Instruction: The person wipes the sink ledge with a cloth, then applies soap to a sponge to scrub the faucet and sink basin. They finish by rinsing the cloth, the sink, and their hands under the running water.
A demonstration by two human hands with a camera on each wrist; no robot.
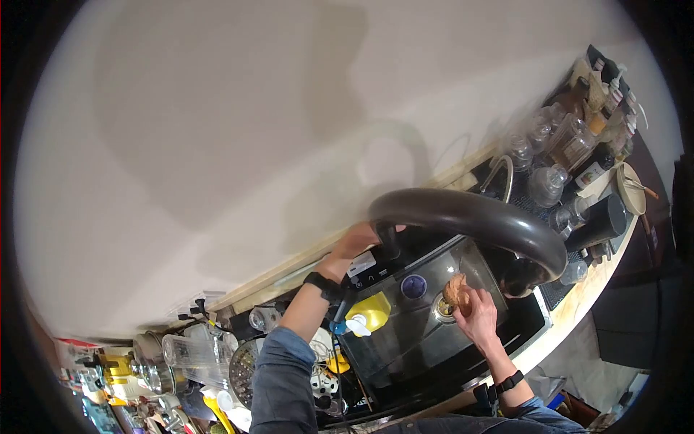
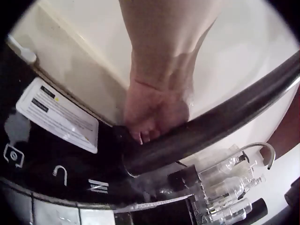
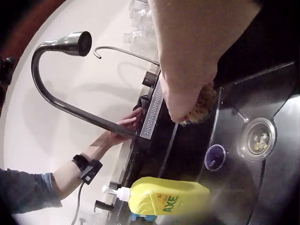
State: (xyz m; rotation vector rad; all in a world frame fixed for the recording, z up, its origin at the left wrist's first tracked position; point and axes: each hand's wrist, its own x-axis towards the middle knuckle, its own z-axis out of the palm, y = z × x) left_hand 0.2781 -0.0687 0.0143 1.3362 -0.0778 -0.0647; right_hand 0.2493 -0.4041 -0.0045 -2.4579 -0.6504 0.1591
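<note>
My right hand (image 1: 477, 315) grips a rough brown sponge (image 1: 455, 291) over the sink (image 1: 405, 347), beside the drain (image 3: 258, 139). In the right wrist view the sponge (image 3: 202, 105) shows below the curled fingers. My left hand (image 3: 125, 127) is behind the base of the dark arched faucet (image 3: 70, 107), with its fingers stretched along the back ledge. The faucet (image 2: 206, 126) hides part of those fingers in the left wrist view. A small purple round dish (image 3: 215, 157) lies in the sink near the drain.
A yellow detergent bottle (image 3: 166, 196) with a white pump is at the sink's left side. Glass jars and bottles (image 1: 547, 184) crowd the right counter, near a thin curved spout (image 3: 124, 51). Utensils and a perforated strainer (image 1: 244, 369) lie at the left.
</note>
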